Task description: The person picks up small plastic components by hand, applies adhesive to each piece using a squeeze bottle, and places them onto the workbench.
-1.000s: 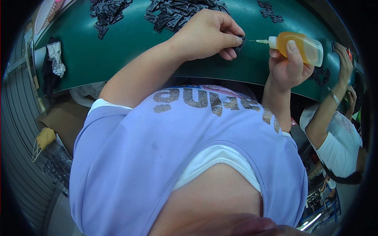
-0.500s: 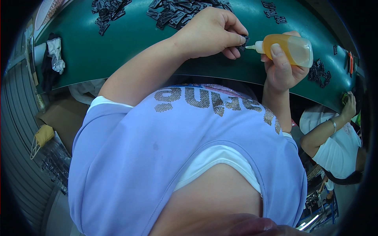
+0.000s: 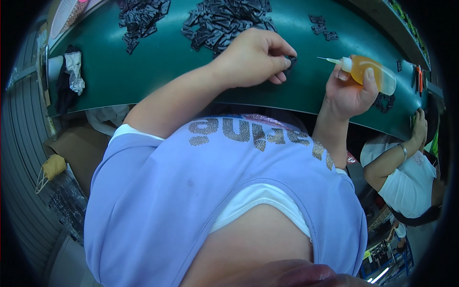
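Note:
Between the thumb and fingers of my left hand (image 3: 260, 57) is a small black plastic part (image 3: 290, 61), mostly covered by the fingertips. My right hand (image 3: 351, 93) is wrapped round a squeeze bottle (image 3: 375, 74) of amber liquid with a white cap. Its thin needle tip (image 3: 330, 60) points left toward the black part, with a gap between them. Beyond my left hand lies a big heap of similar black parts (image 3: 224, 24) on the green table (image 3: 167, 76).
Another black pile (image 3: 143, 21) lies farther left, and a few black parts (image 3: 322, 27) lie at the back right. A small cluster (image 3: 384, 103) sits behind my right hand. Red-handled pliers (image 3: 419, 79) rest near the right edge. A co-worker's arm (image 3: 401, 155) reaches in there. Crumpled cloth (image 3: 72, 71) lies at left.
The bottle has drawn back to the right, so its tip is now away from the black part. My left hand still pinches the part and sits slightly lower in the view.

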The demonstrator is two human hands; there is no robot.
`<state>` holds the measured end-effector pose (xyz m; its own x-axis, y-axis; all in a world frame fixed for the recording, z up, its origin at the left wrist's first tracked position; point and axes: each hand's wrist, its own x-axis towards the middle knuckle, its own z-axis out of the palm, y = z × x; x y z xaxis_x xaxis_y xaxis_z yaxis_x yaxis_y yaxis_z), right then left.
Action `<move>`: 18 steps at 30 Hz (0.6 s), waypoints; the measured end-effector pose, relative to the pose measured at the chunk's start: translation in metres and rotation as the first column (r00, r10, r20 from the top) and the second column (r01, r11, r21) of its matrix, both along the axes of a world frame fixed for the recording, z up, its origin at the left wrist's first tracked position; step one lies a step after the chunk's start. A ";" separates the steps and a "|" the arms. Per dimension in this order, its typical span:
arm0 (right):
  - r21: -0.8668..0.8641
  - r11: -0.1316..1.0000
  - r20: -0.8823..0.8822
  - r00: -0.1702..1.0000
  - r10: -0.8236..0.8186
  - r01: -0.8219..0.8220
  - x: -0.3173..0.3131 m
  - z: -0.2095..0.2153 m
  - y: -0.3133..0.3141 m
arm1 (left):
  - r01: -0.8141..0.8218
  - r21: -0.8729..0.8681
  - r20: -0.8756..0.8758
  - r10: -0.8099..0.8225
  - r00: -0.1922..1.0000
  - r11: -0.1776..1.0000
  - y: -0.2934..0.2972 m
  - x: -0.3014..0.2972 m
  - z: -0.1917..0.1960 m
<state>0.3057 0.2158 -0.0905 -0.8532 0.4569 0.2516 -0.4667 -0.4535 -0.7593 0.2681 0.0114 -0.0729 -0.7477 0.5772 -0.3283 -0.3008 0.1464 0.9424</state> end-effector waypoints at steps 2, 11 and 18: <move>-0.039 0.999 -0.042 0.999 0.033 -0.035 0.000 -0.003 0.009 | -0.003 -0.016 -0.208 -0.001 0.978 1.000 0.007 -0.001 0.008; -0.046 0.998 -0.005 0.999 0.031 -0.032 0.004 0.001 0.009 | -0.300 -0.193 -0.834 0.005 0.551 0.934 0.051 -0.038 0.004; -0.072 0.997 0.032 0.999 0.003 -0.001 0.005 0.000 0.006 | -0.606 -0.490 -0.832 -0.131 0.538 0.626 -0.068 -0.073 0.023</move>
